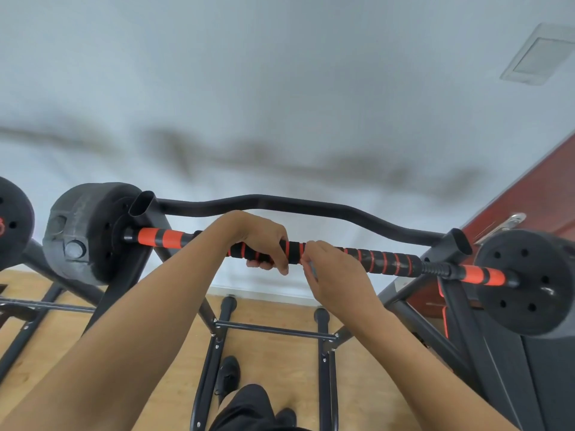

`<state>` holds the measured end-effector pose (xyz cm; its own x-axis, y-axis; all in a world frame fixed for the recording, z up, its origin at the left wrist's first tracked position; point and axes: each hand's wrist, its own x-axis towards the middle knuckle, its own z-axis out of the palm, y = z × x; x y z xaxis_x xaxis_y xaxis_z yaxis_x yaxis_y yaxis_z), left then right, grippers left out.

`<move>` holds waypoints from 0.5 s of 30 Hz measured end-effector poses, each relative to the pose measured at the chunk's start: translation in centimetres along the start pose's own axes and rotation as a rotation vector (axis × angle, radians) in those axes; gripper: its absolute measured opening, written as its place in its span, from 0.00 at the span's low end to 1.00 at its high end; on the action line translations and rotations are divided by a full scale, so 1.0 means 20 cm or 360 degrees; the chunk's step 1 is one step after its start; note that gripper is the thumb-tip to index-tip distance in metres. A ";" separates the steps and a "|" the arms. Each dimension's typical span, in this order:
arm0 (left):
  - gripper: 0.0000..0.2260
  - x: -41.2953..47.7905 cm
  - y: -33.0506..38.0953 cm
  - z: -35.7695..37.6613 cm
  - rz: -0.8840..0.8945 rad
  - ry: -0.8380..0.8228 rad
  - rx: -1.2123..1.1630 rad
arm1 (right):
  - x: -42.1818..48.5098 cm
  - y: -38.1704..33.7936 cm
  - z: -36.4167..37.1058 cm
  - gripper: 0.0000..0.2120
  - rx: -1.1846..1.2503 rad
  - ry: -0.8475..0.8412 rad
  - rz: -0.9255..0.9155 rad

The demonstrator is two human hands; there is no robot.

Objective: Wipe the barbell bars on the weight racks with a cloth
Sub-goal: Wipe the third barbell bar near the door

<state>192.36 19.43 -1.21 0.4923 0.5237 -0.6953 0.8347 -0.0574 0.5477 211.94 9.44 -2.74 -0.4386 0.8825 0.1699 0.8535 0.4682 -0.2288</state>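
We have both hands at the middle of the barbell bar on the rack.
Our left hand (pixel 259 241) curls over the ribbed black-and-orange foam sleeve of the barbell bar (pixel 385 259), which lies across the black tubular rack (pixel 146 203) between round, dark plates (pixel 516 281). Our right hand (pixel 333 272) sits just beside it, fingertips bunched at the foam; we cannot tell what they pinch.

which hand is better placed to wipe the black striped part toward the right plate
Probably the right hand: it is at the barbell bar beside that stretch. The left hand grips the bar further left and would have to cross.
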 end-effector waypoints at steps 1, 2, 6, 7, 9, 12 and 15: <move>0.08 -0.02 0.01 0.01 0.0059 0.0125 0.0054 | -0.02 0.01 -0.01 0.03 0.0091 -0.0003 0.0030; 0.09 -0.04 0.01 0.04 0.0104 0.0307 0.0182 | -0.03 0.02 -0.03 0.03 0.0209 0.0002 0.0067; 0.11 -0.07 0.03 0.25 0.0009 0.1178 0.1002 | 0.07 0.09 -0.15 0.04 0.0538 0.0130 0.0219; 0.10 -0.05 0.03 0.31 -0.0005 0.1317 0.1062 | 0.11 0.10 -0.16 0.05 0.0549 0.0135 0.0250; 0.10 0.00 0.02 0.39 -0.0022 0.1501 0.1092 | 0.18 0.12 -0.14 0.06 0.0484 0.0069 0.0279; 0.08 0.02 0.02 0.37 -0.0092 0.1520 0.1115 | 0.19 0.09 -0.05 0.04 0.0281 -0.0012 0.0201; 0.08 0.03 0.04 0.34 -0.0142 0.1442 0.1103 | 0.15 0.08 0.02 0.05 0.0123 0.0114 0.0120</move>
<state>194.94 13.96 -4.35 0.3004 0.9535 0.0265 0.9527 -0.2986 -0.0568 211.82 12.75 -2.99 -0.3506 0.9110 0.2170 0.8577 0.4054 -0.3161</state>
